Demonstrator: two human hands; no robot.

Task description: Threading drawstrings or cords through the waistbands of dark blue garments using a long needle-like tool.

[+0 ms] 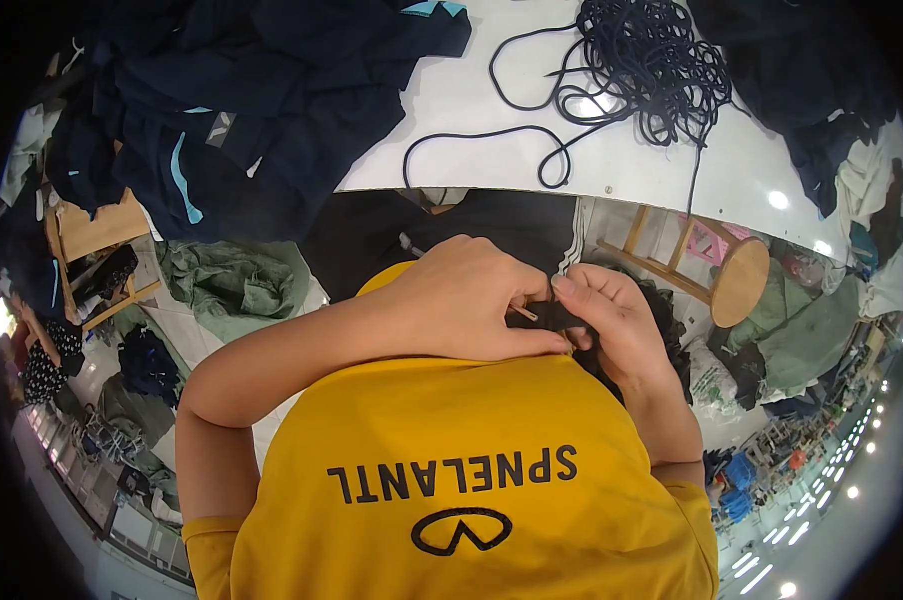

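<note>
A strip of dark fabric [564, 318] is held between the left hand [464, 297] and the right hand [620, 312], close to a yellow T-shirt [452, 415]. Tangled navy cord [657, 70] is spread on the white table [462, 95], beside heaped navy garments [282, 110].

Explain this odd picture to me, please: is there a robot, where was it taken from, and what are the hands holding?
No robot here, just a person's bare hands. The one picture comes from a wide camera worn on the head, looking down, so straight edges bend near the rim. The yellow shirt is the wearer's own. The left hand and right hand meet, pinching a small dark piece; they hide too much to tell what it is. Beyond, the white table bears a tangle of dark cord and, to its left, heaped navy cloth.
</note>
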